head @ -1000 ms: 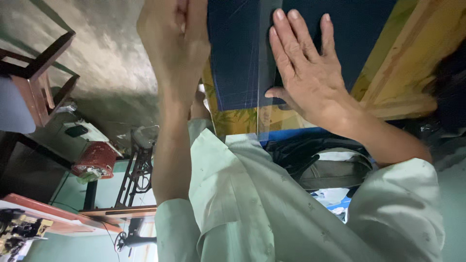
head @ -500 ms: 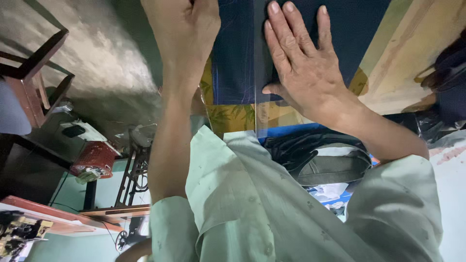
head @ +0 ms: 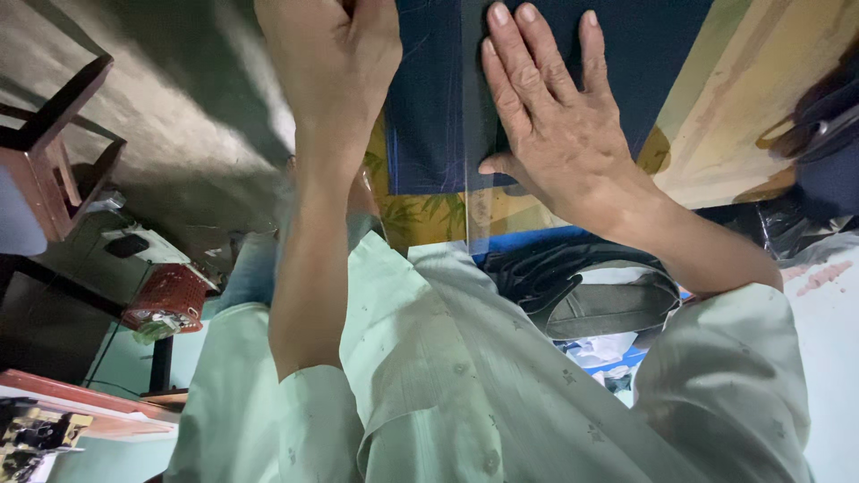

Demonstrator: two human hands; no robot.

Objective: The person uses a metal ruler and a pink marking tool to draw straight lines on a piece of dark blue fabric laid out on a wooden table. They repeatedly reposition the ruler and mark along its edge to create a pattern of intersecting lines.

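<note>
A dark blue cloth (head: 429, 116) lies on a wooden tabletop (head: 734, 116). A clear straight ruler (head: 479, 215) runs across the cloth toward my chest. My right hand (head: 555, 134) lies flat, palm down, on the cloth and ruler, with its fingers spread and the thumb beside the ruler. My left hand (head: 331, 54) hovers at the cloth's left edge with its fingers curled. The top of the frame cuts it off, and whatever it may hold is hidden. Light green sleeves cover both my arms.
A yellow patterned sheet (head: 420, 219) shows under the cloth's near edge. A dark bag (head: 582, 286) lies below the table by my right arm. At left are a red basket (head: 170, 300) and a wooden stool (head: 54, 152). More dark fabric (head: 832, 152) sits at the far right.
My left hand has moved up toward the top of the frame and closer to the ruler. My right hand stays pressed flat in the same spot.
</note>
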